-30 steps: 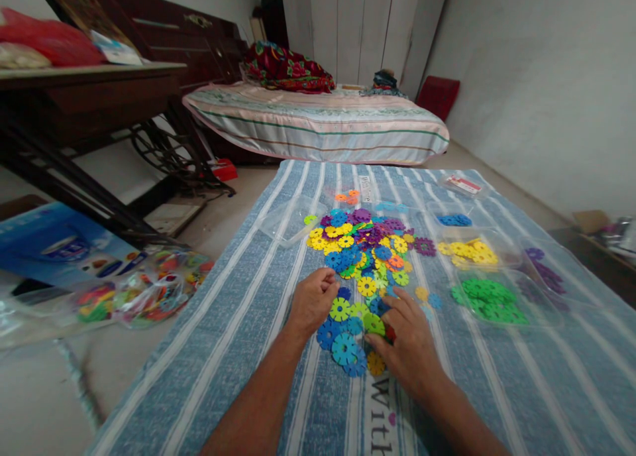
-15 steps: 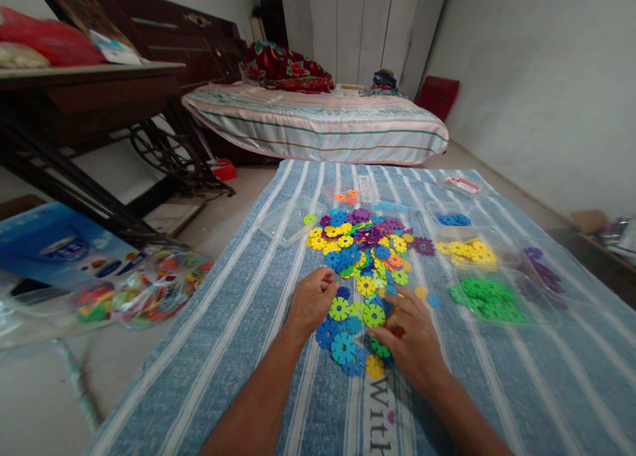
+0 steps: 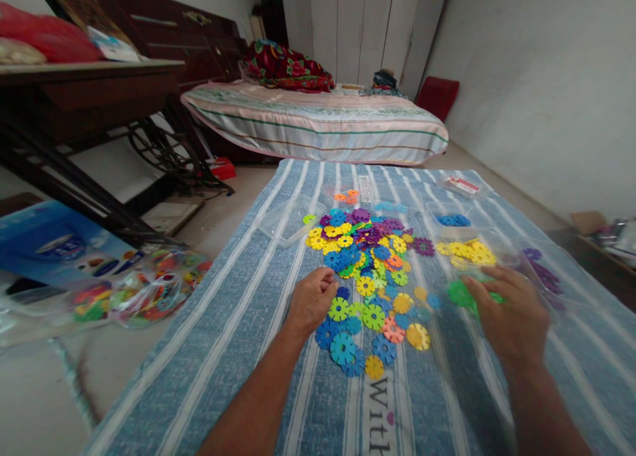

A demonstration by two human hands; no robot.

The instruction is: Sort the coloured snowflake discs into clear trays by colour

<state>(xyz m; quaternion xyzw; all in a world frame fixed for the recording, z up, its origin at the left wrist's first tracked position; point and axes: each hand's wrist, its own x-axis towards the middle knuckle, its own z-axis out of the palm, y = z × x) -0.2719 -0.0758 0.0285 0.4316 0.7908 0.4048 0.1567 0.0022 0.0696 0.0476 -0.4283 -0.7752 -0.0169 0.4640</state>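
Note:
My right hand (image 3: 511,313) is over the clear container of green discs at the right, slightly blurred. A green notched plastic disc (image 3: 460,294) is pinched between its thumb and fingers. The hand covers much of the container beneath it. My left hand (image 3: 313,301) rests with curled fingers on the cloth, at the left of the mixed pile. What it holds, if anything, is hidden. Beside it lie a lime green disc (image 3: 339,308) and a light blue disc (image 3: 342,348). A pink disc (image 3: 393,329) and a yellow disc (image 3: 418,337) lie between the hands.
The mixed pile of discs (image 3: 365,237) spreads over the striped cloth (image 3: 238,310). Clear containers hold yellow discs (image 3: 467,250), blue discs (image 3: 453,220) and purple discs (image 3: 544,270). A clear tray (image 3: 283,227) stands left of the pile. A bed (image 3: 318,124) stands beyond.
My right hand has moved right from the near pile to the green container, carrying a green disc. Pink, blue and yellow discs formerly under it now show. My left hand stays in place.

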